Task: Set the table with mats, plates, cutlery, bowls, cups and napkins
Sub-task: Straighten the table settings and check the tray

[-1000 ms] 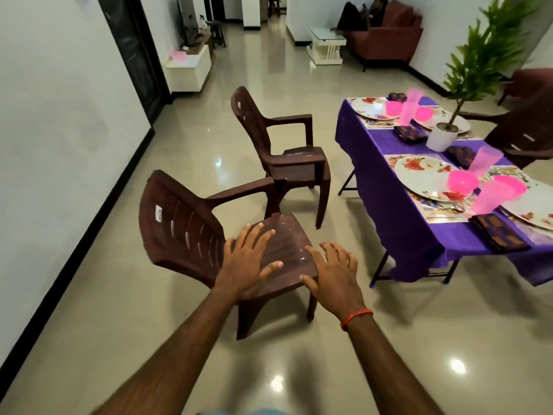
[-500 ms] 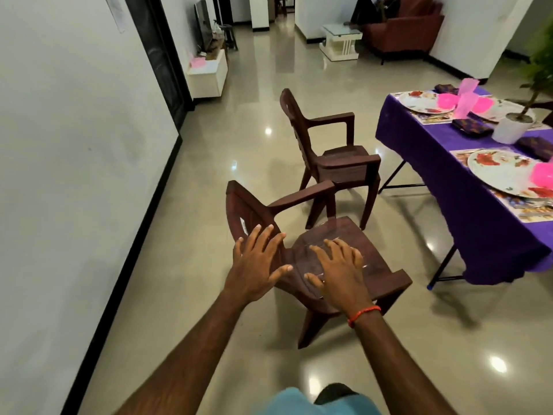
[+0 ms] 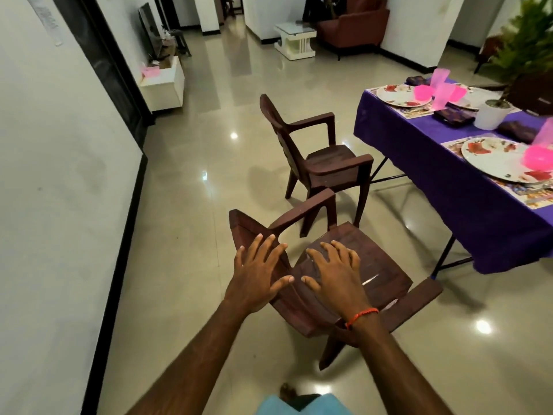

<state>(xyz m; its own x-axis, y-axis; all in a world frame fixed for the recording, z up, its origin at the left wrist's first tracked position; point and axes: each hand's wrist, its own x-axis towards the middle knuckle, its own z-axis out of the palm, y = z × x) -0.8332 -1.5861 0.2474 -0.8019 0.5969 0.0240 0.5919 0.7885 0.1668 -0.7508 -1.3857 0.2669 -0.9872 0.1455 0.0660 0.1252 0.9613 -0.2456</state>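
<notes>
Both my hands reach forward with fingers spread and hold nothing. My left hand is over the backrest of the near brown plastic chair; my right hand is over its seat. To the right stands the table with a purple cloth. On it lie patterned mats, a near floral plate with a pink bowl, a far plate with a pink bowl, pink cups and dark folded napkins.
A second brown chair stands beyond the near one, facing the table. A potted plant in a white pot sits mid-table. A white wall runs along the left; a low white cabinet, a side table and a sofa are farther back.
The view has turned left and come closer to the near chair, so the table has slid toward the right edge. My hands stay spread over the chair.
</notes>
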